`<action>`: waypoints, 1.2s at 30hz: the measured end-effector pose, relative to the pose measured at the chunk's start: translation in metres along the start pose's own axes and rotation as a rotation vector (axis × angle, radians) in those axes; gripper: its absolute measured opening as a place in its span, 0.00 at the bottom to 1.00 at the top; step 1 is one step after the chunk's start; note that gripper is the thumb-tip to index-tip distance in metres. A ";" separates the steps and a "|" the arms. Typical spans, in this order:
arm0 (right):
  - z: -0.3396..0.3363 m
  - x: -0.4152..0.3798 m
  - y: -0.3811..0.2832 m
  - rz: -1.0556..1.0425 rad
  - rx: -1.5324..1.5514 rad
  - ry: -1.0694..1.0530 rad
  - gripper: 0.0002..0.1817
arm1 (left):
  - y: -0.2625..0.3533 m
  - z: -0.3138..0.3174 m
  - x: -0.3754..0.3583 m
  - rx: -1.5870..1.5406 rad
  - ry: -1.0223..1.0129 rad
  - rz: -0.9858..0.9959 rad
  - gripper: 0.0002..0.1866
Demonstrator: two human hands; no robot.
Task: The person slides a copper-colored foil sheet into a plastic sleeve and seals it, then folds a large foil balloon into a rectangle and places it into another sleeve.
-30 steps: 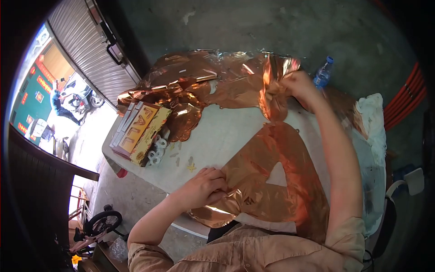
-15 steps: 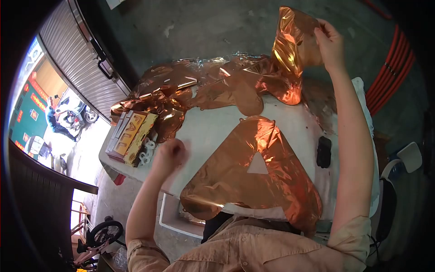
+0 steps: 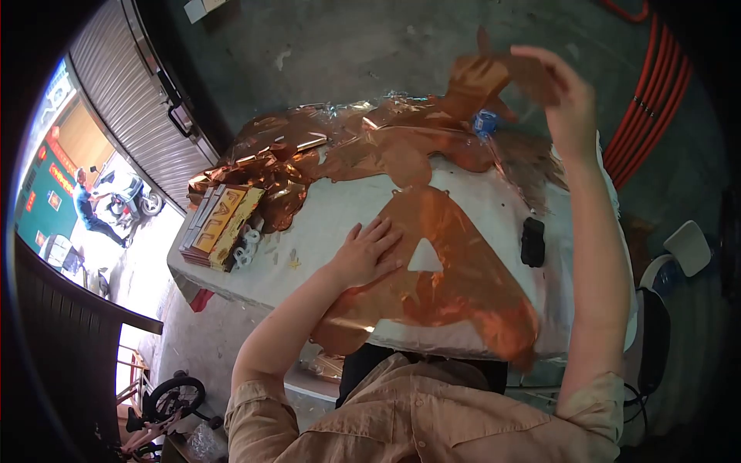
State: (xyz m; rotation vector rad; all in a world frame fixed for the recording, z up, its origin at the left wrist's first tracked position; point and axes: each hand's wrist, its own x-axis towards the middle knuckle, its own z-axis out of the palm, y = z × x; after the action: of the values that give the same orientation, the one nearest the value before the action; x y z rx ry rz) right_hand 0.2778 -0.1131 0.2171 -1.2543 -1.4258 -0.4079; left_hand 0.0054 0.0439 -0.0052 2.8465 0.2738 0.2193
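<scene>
A copper-coloured foil balloon shaped like the letter A [image 3: 471,258] lies flat on the white-covered table [image 3: 324,208] in front of me. My left hand [image 3: 369,253] rests on its left side, palm down with fingers spread. My right hand [image 3: 570,92] is raised over the table's far right, fingers stretched out. Beside its palm is another copper foil balloon [image 3: 480,81], folded and blurred by motion; its shape cannot be made out. More copper foil balloons [image 3: 324,147] lie in a crumpled heap along the far edge. A blue object [image 3: 485,122] shows beside the heap.
Flat packages printed "FALL" [image 3: 220,224] are stacked at the table's left, next to white rings [image 3: 247,247]. A black object [image 3: 532,241] lies right of the A. Red tubes [image 3: 648,100] stand beyond the right side. Outside the doorway, a person [image 3: 91,204] is near a scooter.
My left hand has come down onto the A balloon and spread out. My right hand's pinch has opened, and the foil beside it has folded and dropped lower. The blue object has come into view.
</scene>
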 end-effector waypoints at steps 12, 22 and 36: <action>0.032 -0.236 -0.085 -0.143 -0.277 -0.733 0.20 | -0.012 0.007 -0.001 -0.020 -0.080 -0.061 0.29; 0.066 -0.191 -0.048 0.275 0.046 -0.927 0.22 | -0.008 0.011 -0.004 0.028 0.018 -0.040 0.30; 0.127 -0.212 0.015 0.375 -0.625 -1.090 0.40 | -0.021 -0.013 -0.022 -0.018 -0.088 -0.022 0.33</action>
State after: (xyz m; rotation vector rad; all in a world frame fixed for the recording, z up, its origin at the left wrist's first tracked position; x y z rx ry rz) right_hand 0.1838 -0.0999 -0.0110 -2.4269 -1.9384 0.1712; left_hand -0.0214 0.0620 -0.0015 2.8247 0.2833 0.0918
